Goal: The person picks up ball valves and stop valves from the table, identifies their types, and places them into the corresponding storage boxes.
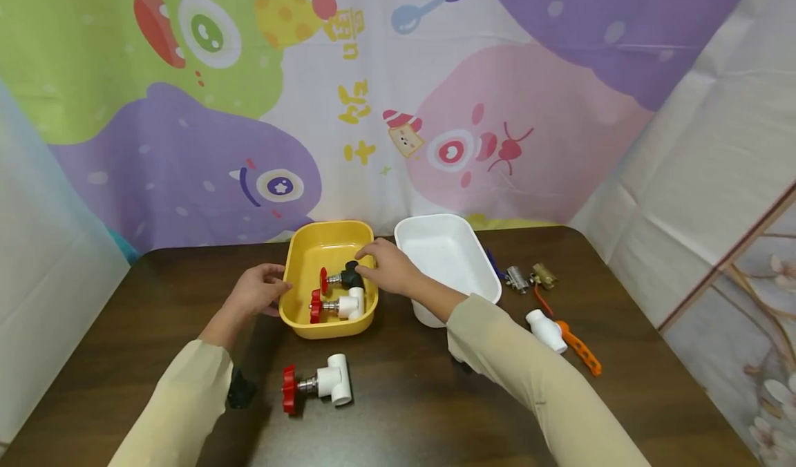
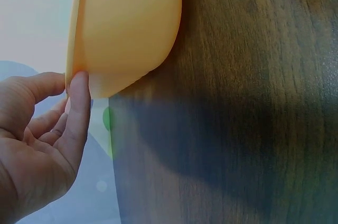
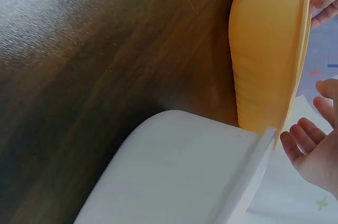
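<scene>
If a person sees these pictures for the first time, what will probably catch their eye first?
Probably the bright cartoon backdrop behind the table. Then the yellow tray, its rim pinched by the left hand, with a red-handled black valve and a red-handled white valve inside. On the table's right side, the orange-handled valve also stands out.

From where I'm standing, the only writing I can spot is a column of chunky yellow cartoon-style characters point(image 1: 356, 101) on the far wrinkled white cloth backdrop point(image 1: 379, 197) with colourful monster prints, slightly left of the middle. They run top to bottom, turned sideways, and honestly I can't read the wording.
</scene>
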### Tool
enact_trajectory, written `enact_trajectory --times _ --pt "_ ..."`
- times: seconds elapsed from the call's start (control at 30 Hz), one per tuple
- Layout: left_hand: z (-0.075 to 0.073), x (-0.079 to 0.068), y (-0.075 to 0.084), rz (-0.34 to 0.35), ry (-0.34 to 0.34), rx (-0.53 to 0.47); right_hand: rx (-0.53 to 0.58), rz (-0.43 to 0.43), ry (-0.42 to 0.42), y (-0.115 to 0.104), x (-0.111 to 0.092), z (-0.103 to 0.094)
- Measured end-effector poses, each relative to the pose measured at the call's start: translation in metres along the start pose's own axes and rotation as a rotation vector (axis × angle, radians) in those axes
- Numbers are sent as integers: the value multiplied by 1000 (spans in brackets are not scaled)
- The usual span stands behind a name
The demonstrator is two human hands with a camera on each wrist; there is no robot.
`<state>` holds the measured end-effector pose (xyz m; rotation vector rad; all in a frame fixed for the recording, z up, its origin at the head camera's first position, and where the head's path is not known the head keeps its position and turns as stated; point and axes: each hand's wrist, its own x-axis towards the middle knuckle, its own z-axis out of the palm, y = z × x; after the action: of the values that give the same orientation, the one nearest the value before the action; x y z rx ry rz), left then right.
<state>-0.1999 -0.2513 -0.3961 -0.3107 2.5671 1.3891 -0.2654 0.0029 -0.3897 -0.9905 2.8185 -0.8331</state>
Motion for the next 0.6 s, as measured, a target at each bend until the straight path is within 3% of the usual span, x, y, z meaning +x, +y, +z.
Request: enact_trajectory --times 0.1,0.43,0.6 --pt "0 0 0 4 -2 7 68 37 0 -3 -6 -3" --pt "1 -2 -3 4 7 31 112 147 41 2 -14 2" --pt "0 -11 0 22 8 50 155 209 44 5 -16 3"
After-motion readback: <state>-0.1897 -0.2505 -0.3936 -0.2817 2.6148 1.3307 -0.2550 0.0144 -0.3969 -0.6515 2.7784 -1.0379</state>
